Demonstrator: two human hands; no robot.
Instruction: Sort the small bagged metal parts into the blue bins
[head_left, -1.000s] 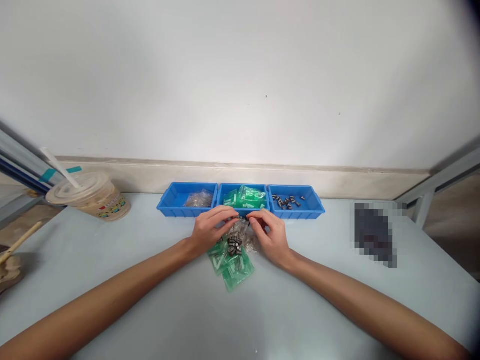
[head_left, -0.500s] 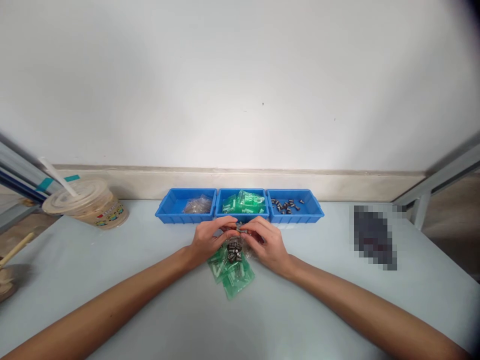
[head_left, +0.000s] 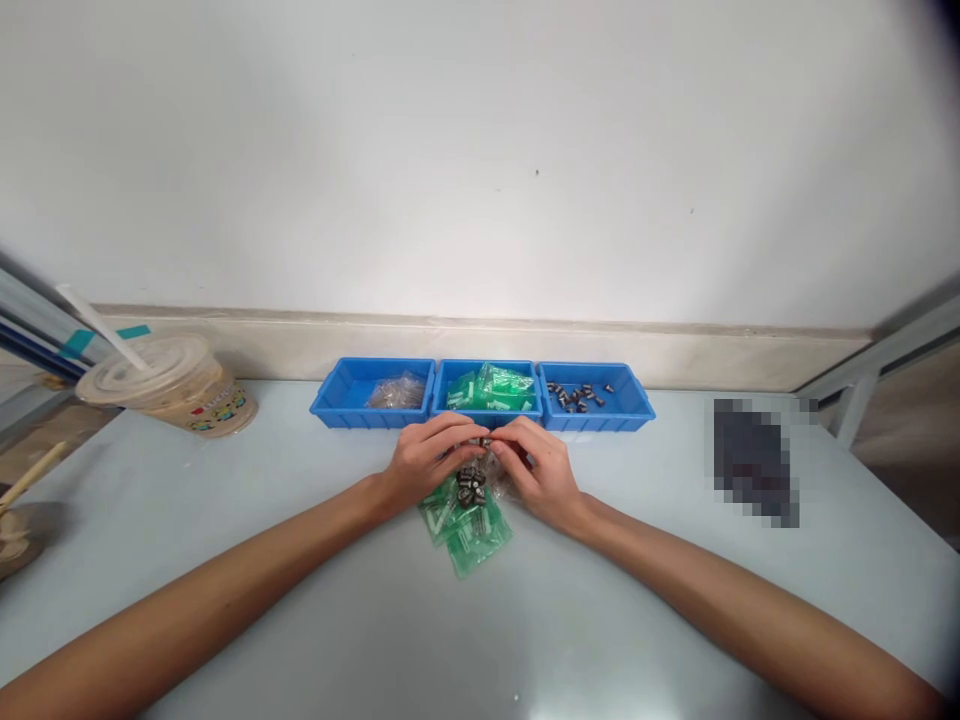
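My left hand (head_left: 427, 462) and my right hand (head_left: 541, 472) meet fingertip to fingertip over a small clear bag (head_left: 496, 468), pinching it and a small dark metal part between them. Just below the fingers a little heap of dark metal parts (head_left: 471, 487) lies on several green bags (head_left: 466, 525) on the table. Behind the hands stand three blue bins in a row: the left bin (head_left: 341, 392) holds clear bags, the middle bin (head_left: 489, 388) green bags, the right bin (head_left: 626, 398) loose dark metal parts.
A lidded plastic cup with a straw (head_left: 169, 385) stands at the far left of the pale table (head_left: 465, 640). A blurred dark object (head_left: 754, 460) lies at the right. A wall runs right behind the bins. Metal frame rails edge both sides.
The hands stay together over the clear bag, with only small finger shifts. The view has tilted slightly, so everything sits a bit higher in the picture.
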